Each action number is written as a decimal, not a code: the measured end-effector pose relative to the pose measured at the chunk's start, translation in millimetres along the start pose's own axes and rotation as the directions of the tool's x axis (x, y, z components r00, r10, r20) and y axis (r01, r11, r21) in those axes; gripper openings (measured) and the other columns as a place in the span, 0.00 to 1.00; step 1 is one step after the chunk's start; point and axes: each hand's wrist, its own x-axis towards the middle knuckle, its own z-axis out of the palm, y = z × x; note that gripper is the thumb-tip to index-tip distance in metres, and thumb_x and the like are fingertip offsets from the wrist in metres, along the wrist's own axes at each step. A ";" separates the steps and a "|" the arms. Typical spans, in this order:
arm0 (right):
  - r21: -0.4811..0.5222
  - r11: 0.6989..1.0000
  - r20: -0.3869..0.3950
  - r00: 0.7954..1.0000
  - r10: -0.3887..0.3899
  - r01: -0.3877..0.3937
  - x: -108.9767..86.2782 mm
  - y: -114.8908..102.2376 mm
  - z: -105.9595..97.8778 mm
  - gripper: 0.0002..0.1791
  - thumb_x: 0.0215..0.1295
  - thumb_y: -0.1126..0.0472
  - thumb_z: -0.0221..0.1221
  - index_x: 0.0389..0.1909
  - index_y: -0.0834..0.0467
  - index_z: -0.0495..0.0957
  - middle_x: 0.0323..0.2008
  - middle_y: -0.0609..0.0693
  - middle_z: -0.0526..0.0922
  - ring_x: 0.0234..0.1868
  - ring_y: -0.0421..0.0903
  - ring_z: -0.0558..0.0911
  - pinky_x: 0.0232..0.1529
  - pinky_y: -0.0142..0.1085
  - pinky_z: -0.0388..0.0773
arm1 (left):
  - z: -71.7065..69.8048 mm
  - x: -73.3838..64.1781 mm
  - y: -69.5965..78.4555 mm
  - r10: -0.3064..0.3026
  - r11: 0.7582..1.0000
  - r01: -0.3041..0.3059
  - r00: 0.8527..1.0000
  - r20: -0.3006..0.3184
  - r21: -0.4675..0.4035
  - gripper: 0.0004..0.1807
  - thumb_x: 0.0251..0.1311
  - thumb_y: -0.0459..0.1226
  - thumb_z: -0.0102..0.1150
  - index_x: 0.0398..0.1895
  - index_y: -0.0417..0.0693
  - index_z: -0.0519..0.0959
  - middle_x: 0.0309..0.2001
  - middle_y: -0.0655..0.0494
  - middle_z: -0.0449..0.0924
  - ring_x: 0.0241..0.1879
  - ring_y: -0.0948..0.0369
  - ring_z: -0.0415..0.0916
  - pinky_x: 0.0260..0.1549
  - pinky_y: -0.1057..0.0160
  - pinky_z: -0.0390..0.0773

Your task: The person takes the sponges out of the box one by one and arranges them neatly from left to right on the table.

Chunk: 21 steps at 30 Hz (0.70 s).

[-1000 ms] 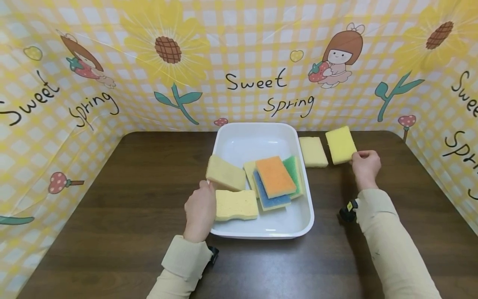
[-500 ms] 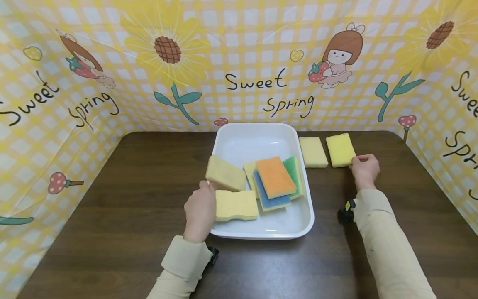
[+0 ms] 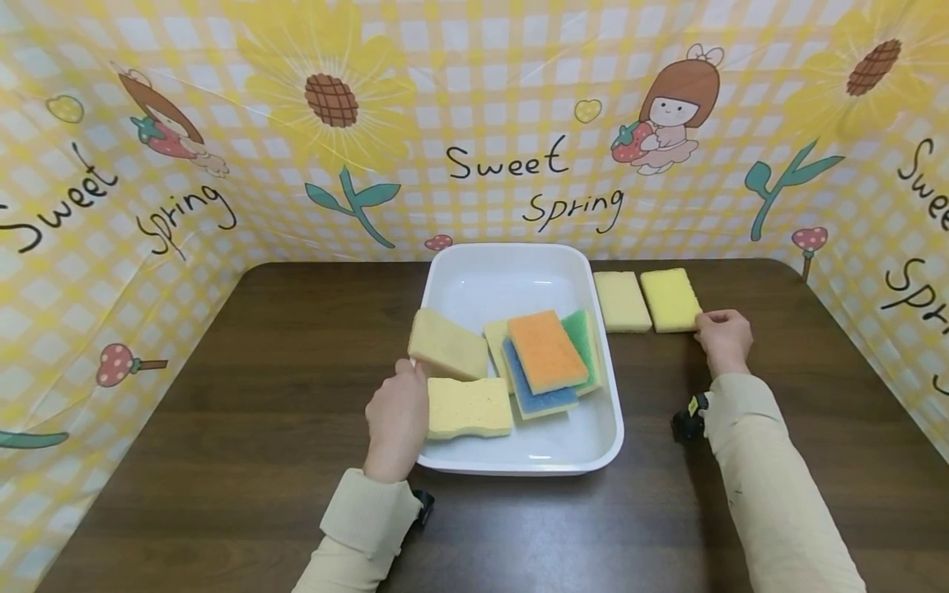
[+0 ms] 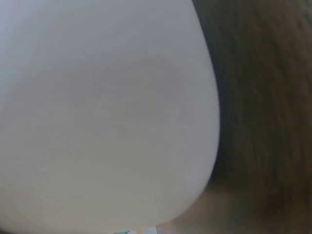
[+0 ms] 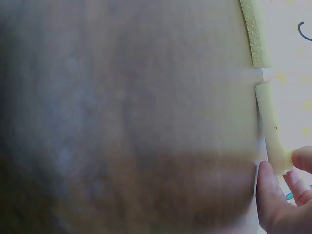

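Note:
In the head view my left hand (image 3: 399, 418) grips the left rim of a white tray (image 3: 534, 451); the tray's side fills most of the left wrist view. My right hand (image 3: 725, 339) pinches the near right corner of a bright yellow sponge (image 3: 670, 301), which lies right of the tray. Just left of it lies a pale yellow sponge (image 3: 623, 302), close to the tray's rim. In the right wrist view the thumb and fingers (image 5: 271, 190) stand on either side of the held sponge's end (image 5: 273, 126).
Inside the tray lie a wavy-edged yellow sponge (image 3: 470, 408), a tan sponge (image 3: 448, 342) leaning on the left wall, and an orange sponge (image 3: 547, 350) over a blue one (image 3: 544, 401) and a green one (image 3: 582, 333). A patterned cloth (image 3: 511, 99) stands behind the brown table (image 3: 296, 354).
My right hand has lowered the bright yellow sponge, turned it a little and brought it left beside the pale yellow sponge. The left hand and tray have stayed put.

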 end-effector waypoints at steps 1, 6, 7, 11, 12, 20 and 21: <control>-0.009 1.000 0.004 1.000 -0.002 0.002 0.4 0.3 0.1 0.10 0.67 0.56 0.50 0.41 0.59 0.72 0.29 0.45 0.71 0.16 0.25 0.71 0.24 0.20 0.69 | 0.2 -0.2 -0.4 0.001 1.000 -0.001 1.000 -0.003 0.001 0.19 0.73 0.40 0.39 0.34 0.31 0.71 0.22 0.35 0.78 0.23 0.41 0.80 0.18 0.46 0.75; -0.069 0.997 0.015 1.000 -0.024 0.025 0.6 -0.1 -0.2 0.17 0.67 0.53 0.50 0.47 0.62 0.73 0.20 0.37 0.69 0.16 0.25 0.70 0.25 0.23 0.68 | 0.0 -1.0 -0.9 0.005 1.000 -0.004 1.000 -0.016 0.003 0.19 0.73 0.40 0.39 0.32 0.31 0.71 0.21 0.35 0.78 0.23 0.41 0.80 0.18 0.46 0.75; -0.077 0.997 0.016 0.999 -0.029 0.030 0.5 -0.4 -0.3 0.18 0.67 0.53 0.50 0.48 0.63 0.73 0.19 0.36 0.69 0.16 0.25 0.70 0.25 0.23 0.68 | -0.1 -1.0 -0.9 0.004 1.000 -0.004 1.000 -0.015 0.003 0.19 0.73 0.40 0.39 0.32 0.32 0.70 0.22 0.35 0.78 0.23 0.41 0.80 0.18 0.46 0.75; -0.093 0.995 0.017 0.999 -0.033 0.034 0.4 -1.1 -0.2 0.19 0.66 0.53 0.50 0.48 0.63 0.74 0.13 0.32 0.67 0.15 0.25 0.70 0.25 0.24 0.67 | -0.1 -0.8 -1.2 0.001 1.000 -0.001 1.000 -0.015 0.003 0.19 0.73 0.40 0.39 0.33 0.31 0.70 0.22 0.35 0.78 0.23 0.41 0.80 0.18 0.46 0.75; -0.096 0.995 0.018 0.999 -0.030 0.031 0.4 -1.0 0.0 0.19 0.66 0.53 0.51 0.47 0.63 0.74 0.12 0.31 0.67 0.15 0.26 0.70 0.25 0.24 0.67 | -0.1 -0.8 -1.2 0.002 1.000 -0.002 1.000 -0.016 0.005 0.19 0.73 0.40 0.39 0.32 0.31 0.70 0.21 0.35 0.78 0.23 0.41 0.80 0.18 0.46 0.75; -0.133 0.991 0.024 0.999 -0.026 0.029 2.6 0.9 0.0 0.20 0.65 0.53 0.50 0.48 0.65 0.76 0.09 0.29 0.66 0.16 0.28 0.68 0.25 0.24 0.66 | -0.9 -1.7 0.3 0.004 1.000 -0.004 1.000 -0.024 0.002 0.19 0.73 0.40 0.40 0.33 0.31 0.71 0.20 0.36 0.78 0.22 0.42 0.80 0.17 0.47 0.75; -0.133 0.991 0.025 0.999 -0.025 0.029 2.9 1.3 0.0 0.20 0.65 0.53 0.50 0.48 0.65 0.76 0.09 0.29 0.66 0.16 0.27 0.68 0.25 0.24 0.66 | -1.0 -1.7 0.5 0.004 1.000 -0.004 1.000 -0.026 0.001 0.18 0.73 0.40 0.40 0.33 0.32 0.71 0.21 0.36 0.78 0.22 0.42 0.80 0.17 0.47 0.75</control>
